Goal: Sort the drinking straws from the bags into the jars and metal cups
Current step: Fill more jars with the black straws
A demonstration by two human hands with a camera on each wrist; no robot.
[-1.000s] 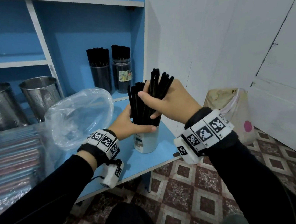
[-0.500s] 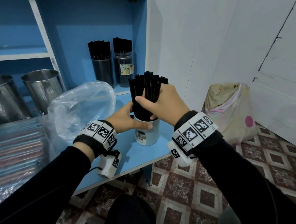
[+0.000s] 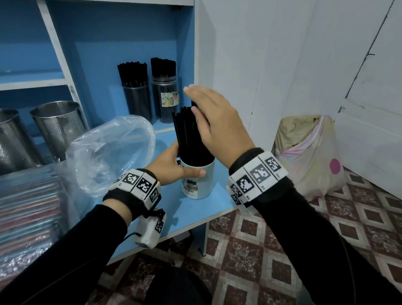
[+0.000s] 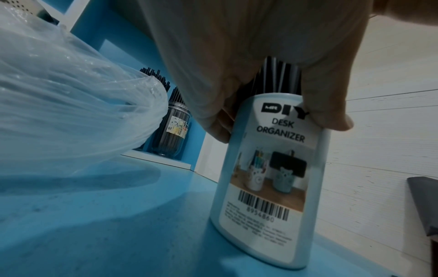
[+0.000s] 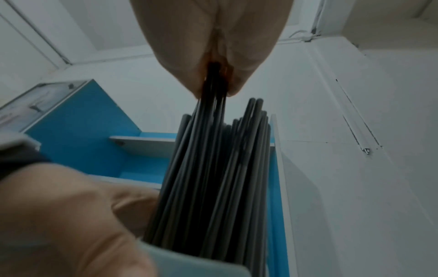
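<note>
Storeroom: blue shelves (image 3: 67, 74), bulk straws (image 3: 20, 211)

The cup (image 4: 272, 168) gripped near its rim by the left hand (image 4: 237, 56) bears a label (image 4: 270, 165) reading "DIY DESK ORGANIZER" just below the thumb, with a barcode numbered 8954860 further down.
</note>
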